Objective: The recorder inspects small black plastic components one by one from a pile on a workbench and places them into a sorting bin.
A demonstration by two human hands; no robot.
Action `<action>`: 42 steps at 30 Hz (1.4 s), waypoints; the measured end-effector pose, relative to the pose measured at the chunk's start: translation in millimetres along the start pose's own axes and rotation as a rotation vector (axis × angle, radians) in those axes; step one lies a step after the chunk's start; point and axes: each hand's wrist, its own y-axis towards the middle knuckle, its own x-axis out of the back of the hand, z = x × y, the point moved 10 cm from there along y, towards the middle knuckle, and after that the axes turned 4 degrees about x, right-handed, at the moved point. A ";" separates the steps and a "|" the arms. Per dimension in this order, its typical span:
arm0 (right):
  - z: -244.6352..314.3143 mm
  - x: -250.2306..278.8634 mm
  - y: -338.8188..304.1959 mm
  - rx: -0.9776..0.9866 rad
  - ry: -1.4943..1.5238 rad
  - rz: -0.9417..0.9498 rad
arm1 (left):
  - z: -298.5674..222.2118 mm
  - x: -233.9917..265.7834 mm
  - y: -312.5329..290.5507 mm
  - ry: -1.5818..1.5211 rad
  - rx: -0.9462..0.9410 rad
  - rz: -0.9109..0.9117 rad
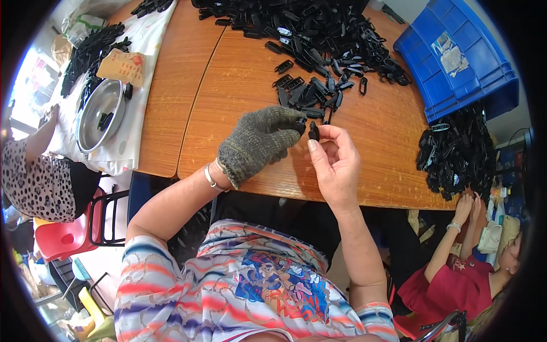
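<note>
One black plastic piece [314, 132], long axis forward, pinched by right hand [340, 165]; just leftward, left hand [256, 141] pinching dark part [301, 126].

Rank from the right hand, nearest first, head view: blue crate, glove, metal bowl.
From the right hand:
1. Glove: just to its left.
2. Blue crate: to its right, farther up the picture.
3. Metal bowl: far left.

Bench [393, 165]: glossy orange-brown wood, scuffed
White cloth [122, 162]: spread at left, spotted
Chair [67, 235]: red, lower left
Window [27, 85]: glaring white, far left
Floor [117, 265]: pale
Wall [419, 10]: pale, upper right
</note>
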 end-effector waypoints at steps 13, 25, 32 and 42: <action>1.5 -7.5 -3.0 0.073 -0.097 -0.005 | 7.7 2.6 -2.2 -0.063 -0.087 -0.017; 0.7 -6.7 -4.7 0.132 -0.058 -0.049 | 10.6 0.7 -1.7 -0.102 -0.070 0.006; 9.8 -8.4 -8.2 0.242 -0.261 -0.063 | 8.3 -4.2 -8.2 0.001 -0.174 0.012; 12.6 -37.5 -24.8 0.198 -0.369 0.033 | -15.1 -4.9 -48.0 0.200 -0.428 -0.123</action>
